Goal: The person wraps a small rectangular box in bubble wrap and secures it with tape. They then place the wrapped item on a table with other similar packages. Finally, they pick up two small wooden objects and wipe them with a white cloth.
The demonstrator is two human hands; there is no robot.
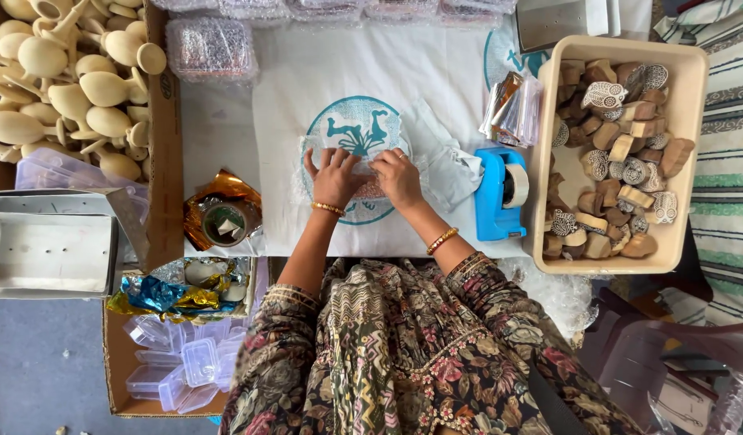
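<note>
Two hands press a clear plastic wrap (pixel 363 169): left hand (pixel 334 179) fingers spread flat on it, right hand (pixel 397 177) fingers curled together, pinching its edge.

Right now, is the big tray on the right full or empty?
Nearly full: the tray holds a heap of carved wooden blocks, piled almost to its rim.

Round teal printed emblem (pixel 357 137) seen on white cloth at centre; clear plastic lidded boxes (pixel 186 374) piled in cardboard carton lower left.
</note>
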